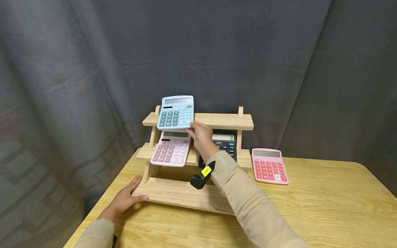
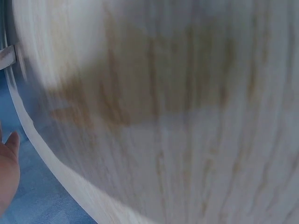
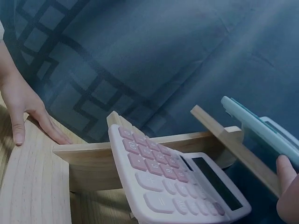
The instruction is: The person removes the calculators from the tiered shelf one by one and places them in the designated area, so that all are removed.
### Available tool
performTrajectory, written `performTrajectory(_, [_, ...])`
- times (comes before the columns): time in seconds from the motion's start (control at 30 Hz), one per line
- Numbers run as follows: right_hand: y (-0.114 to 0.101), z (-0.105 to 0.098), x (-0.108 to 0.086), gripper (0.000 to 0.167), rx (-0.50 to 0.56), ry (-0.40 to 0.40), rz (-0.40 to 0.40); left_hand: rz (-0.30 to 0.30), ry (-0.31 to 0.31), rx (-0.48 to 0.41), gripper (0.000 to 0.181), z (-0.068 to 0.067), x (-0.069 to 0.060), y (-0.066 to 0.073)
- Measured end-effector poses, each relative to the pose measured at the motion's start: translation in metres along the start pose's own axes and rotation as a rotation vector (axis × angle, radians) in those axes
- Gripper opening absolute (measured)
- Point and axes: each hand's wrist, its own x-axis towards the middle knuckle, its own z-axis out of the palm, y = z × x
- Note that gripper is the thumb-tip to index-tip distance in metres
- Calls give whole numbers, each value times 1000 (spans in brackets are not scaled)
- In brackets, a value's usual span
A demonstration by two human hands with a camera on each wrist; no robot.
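Note:
My right hand [image 1: 202, 137] pinches a light blue calculator [image 1: 176, 113] by its lower right corner. The calculator leans back at the left of the top shelf [image 1: 217, 120]; in the right wrist view its edge [image 3: 261, 123] shows beside that board, and I cannot tell if it rests fully there. My left hand [image 1: 124, 198] lies at the left end of the bottom shelf [image 1: 183, 194], thumb at the front edge, fingers extended along the side. A pale pink calculator [image 1: 171, 150] leans on the middle shelf. Beside it a black calculator [image 1: 227, 141] is partly covered by my right hand and arm.
A brighter pink calculator [image 1: 270, 166] lies on the wooden table [image 1: 325, 193] to the right of the three-tier rack. Small upright wooden pegs [image 1: 240, 112] stand on the top shelf's ends. A grey curtain [image 1: 248, 51] hangs behind and to the left.

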Motion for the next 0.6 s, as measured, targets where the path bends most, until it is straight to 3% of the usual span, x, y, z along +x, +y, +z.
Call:
performTrajectory(0.3, [-11, -9, -9, 30, 29, -80, -32, -3, -2, 51, 89, -5, -1, -2])
performTrajectory(0.6, [-23, -23, -17, 30, 39, -82, -28, 2, -4, 55, 88, -9, 3, -5])
